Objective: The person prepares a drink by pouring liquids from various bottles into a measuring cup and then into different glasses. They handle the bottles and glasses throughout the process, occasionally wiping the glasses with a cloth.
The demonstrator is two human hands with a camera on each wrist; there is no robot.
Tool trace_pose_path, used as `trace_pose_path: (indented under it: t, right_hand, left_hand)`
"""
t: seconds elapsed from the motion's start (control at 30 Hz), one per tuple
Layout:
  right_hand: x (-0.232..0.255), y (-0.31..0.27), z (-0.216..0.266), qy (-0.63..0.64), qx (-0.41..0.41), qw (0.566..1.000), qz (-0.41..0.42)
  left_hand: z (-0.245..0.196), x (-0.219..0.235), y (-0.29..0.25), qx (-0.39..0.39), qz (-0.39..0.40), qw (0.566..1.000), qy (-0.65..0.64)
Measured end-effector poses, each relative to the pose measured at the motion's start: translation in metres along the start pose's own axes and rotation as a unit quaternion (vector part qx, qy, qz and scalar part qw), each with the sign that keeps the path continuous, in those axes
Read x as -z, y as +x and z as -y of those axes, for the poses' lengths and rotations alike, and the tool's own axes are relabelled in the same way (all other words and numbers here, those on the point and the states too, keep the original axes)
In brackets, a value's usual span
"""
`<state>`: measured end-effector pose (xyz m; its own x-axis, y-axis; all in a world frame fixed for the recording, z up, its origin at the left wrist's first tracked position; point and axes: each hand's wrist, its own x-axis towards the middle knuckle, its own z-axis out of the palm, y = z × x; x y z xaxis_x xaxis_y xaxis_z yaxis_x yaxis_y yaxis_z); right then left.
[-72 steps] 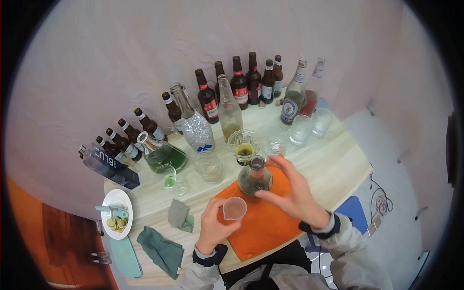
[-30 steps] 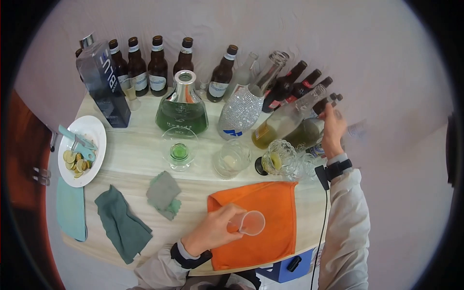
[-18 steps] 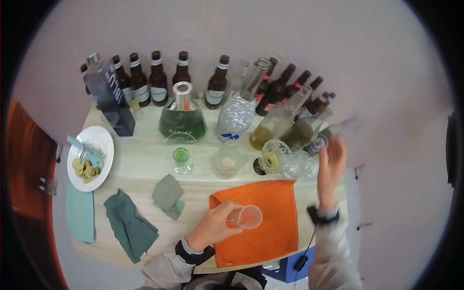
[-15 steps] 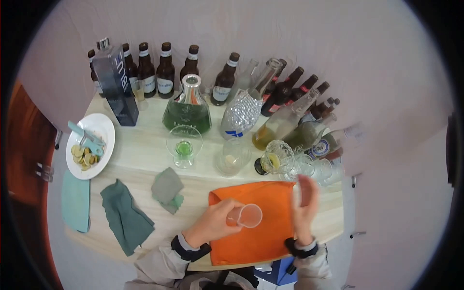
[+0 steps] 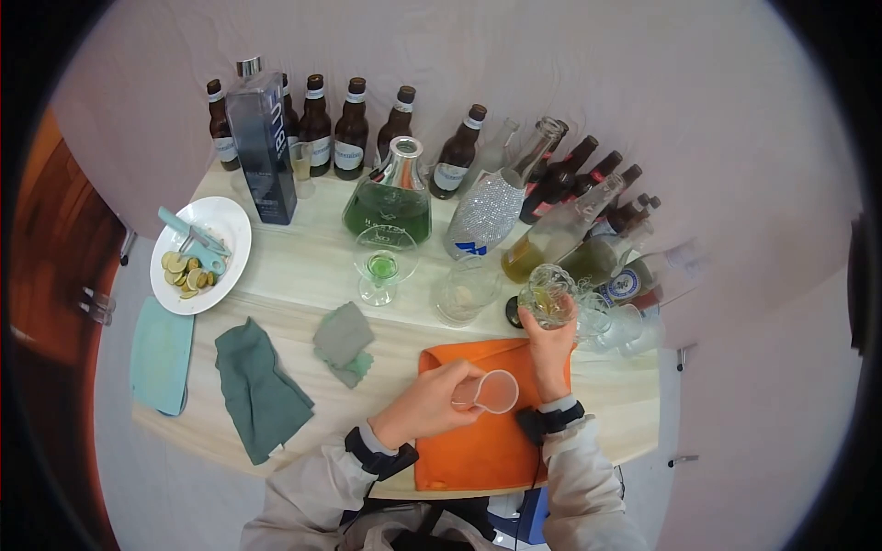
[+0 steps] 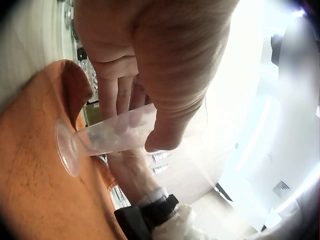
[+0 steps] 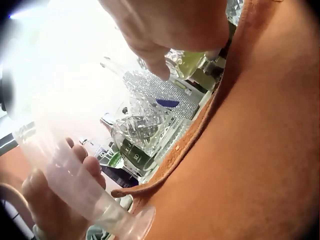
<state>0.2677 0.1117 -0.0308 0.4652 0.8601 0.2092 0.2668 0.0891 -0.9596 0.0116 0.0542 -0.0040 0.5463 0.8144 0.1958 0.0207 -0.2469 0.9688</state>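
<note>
My left hand holds a clear plastic measuring cylinder above the orange cloth. In the left wrist view the cylinder is tilted, its round foot pointing toward the cloth, with the thumb on one side and fingers on the other. My right hand grips a cut-glass goblet with a black foot, at the cloth's back right corner. Yellow-green liquid shows inside the goblet in the right wrist view, where the right hand has thumb and fingers around it.
Close behind the goblet stand a bottle of yellow liquid and several glasses. A tumbler, a green-tinted cocktail glass and a rhinestone bottle are to its left. Grey cloths and a plate with lime slices lie further left.
My right hand has left a bottle at the back right and come down to grip the goblet. The flask has gone from the orange cloth. My left hand keeps holding the cylinder.
</note>
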Motion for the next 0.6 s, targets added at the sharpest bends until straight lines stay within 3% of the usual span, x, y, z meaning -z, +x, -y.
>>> trace_pose_path:
  t: [0.2,0.27,0.4,0.6]
  right_hand:
    - [0.023,-0.031,0.056,-0.027,0.079,0.996,-0.016]
    - [0.036,-0.041,0.073,-0.195,0.186,0.963,0.004]
    - [0.039,-0.065,0.097,-0.117,0.162,0.98,0.023]
    - [0.06,-0.085,0.093,-0.151,0.241,0.953,0.101]
  left_hand:
    - [0.006,-0.005,0.001,-0.012,-0.007,1.0,-0.025]
    - [0.008,-0.006,0.002,-0.042,-0.028,0.998,-0.032]
    - [0.007,-0.004,0.002,-0.046,-0.03,0.998,-0.01]
    - [0.008,-0.005,0.0,-0.031,-0.024,0.999,-0.029]
